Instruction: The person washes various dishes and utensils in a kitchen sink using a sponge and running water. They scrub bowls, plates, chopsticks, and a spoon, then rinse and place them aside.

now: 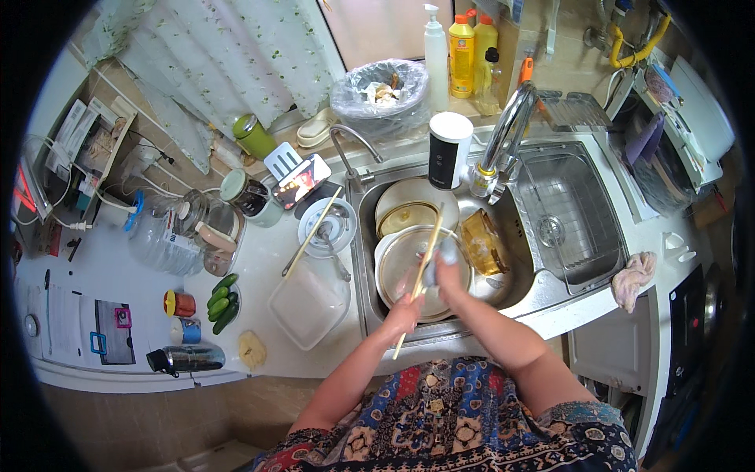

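Observation:
My left hand [403, 314] grips a pair of pale long chopsticks [436, 227] near their lower part. They slant over the left sink basin [519, 277]. My right hand [449, 277] holds a blurred grey-blue scrubbing sponge or cloth [447, 252] against the chopsticks. Below both hands sits a round white-handled pot or dish [392, 268], partly hidden by them. Behind it lie a pale round plate or lid [436, 192] and an amber glass lid [407, 217]. An amber glass bowl [482, 239] rests tilted at the basin's right side.
A chrome faucet [501, 133] and a black-and-white canister [449, 153] stand behind the basin. To its left are stacked bowls [315, 242] with spoons, a square white container [309, 307], and a lit phone [302, 180]. The right basin [569, 200] holds a wire rack.

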`<state>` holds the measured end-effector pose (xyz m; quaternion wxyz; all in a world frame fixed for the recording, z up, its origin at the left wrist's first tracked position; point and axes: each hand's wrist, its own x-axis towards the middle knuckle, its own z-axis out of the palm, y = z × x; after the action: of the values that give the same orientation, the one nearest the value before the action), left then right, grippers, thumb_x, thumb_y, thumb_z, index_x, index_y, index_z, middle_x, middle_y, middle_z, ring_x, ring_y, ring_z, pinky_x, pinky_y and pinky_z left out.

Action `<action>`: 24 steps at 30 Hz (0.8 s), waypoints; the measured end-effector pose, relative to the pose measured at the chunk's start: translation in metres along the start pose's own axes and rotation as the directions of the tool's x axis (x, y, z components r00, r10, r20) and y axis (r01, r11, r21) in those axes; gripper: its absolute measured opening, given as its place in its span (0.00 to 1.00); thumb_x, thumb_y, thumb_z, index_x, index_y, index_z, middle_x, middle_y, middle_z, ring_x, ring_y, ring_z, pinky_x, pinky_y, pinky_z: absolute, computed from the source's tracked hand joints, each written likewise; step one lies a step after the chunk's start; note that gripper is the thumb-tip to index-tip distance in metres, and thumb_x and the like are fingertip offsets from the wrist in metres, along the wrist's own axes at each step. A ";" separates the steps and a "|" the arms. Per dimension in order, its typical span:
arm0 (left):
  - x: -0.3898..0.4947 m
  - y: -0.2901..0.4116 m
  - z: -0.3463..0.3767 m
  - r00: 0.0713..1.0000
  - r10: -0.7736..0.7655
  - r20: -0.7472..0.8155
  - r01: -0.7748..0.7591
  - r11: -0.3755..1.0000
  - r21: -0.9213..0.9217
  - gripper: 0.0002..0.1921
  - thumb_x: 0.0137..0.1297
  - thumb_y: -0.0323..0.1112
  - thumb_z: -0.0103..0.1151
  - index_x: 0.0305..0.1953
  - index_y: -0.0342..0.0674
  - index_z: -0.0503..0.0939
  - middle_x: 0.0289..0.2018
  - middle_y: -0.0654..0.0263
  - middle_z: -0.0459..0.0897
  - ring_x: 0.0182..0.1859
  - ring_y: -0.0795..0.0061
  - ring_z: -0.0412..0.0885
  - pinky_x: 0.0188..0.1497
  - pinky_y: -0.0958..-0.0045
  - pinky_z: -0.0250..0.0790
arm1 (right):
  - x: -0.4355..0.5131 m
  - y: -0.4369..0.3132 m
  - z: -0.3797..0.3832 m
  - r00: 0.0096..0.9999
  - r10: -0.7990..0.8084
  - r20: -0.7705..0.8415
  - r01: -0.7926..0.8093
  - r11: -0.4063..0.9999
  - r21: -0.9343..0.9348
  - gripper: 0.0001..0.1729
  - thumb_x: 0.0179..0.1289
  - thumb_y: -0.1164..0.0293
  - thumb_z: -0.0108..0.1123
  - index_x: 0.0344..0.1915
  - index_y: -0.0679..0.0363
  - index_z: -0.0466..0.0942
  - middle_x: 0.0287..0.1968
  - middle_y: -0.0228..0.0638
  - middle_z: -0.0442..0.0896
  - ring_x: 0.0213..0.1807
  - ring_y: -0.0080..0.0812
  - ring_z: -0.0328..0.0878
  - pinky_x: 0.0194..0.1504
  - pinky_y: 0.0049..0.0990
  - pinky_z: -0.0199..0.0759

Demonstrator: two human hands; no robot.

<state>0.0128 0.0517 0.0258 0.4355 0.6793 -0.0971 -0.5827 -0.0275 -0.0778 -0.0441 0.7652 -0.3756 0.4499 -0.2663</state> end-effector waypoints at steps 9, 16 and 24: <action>-0.006 0.009 -0.032 0.938 -0.158 0.307 0.246 0.930 -0.273 0.19 0.63 0.54 0.41 0.27 0.44 0.64 0.14 0.79 0.56 0.12 0.89 0.50 0.11 0.85 0.40 | -0.044 -0.020 0.016 0.878 0.172 0.447 -0.298 0.927 0.229 0.14 0.62 0.65 0.49 0.42 0.63 0.69 0.40 0.38 0.77 0.37 0.30 0.75 0.37 0.28 0.72; -0.017 0.010 -0.014 0.964 -0.106 0.244 0.157 0.967 -0.199 0.22 0.63 0.58 0.36 0.23 0.46 0.61 0.13 0.79 0.56 0.12 0.89 0.50 0.11 0.85 0.40 | -0.027 -0.022 0.015 0.852 0.231 0.470 -0.336 0.930 0.151 0.14 0.57 0.63 0.56 0.38 0.61 0.70 0.29 0.34 0.76 0.27 0.30 0.75 0.31 0.27 0.72; -0.050 0.022 -0.015 0.974 -0.166 0.151 0.163 0.986 0.035 0.19 0.63 0.56 0.38 0.27 0.47 0.62 0.14 0.78 0.56 0.13 0.89 0.49 0.11 0.84 0.41 | 0.037 -0.062 -0.003 0.938 0.067 0.341 -0.193 0.916 0.351 0.15 0.61 0.62 0.50 0.38 0.62 0.68 0.32 0.36 0.77 0.28 0.30 0.75 0.32 0.27 0.72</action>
<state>0.0188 0.0775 0.0762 0.3693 0.6430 -0.0804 -0.6661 -0.0172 -0.1420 -0.0123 0.9023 -0.2281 0.2834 -0.2313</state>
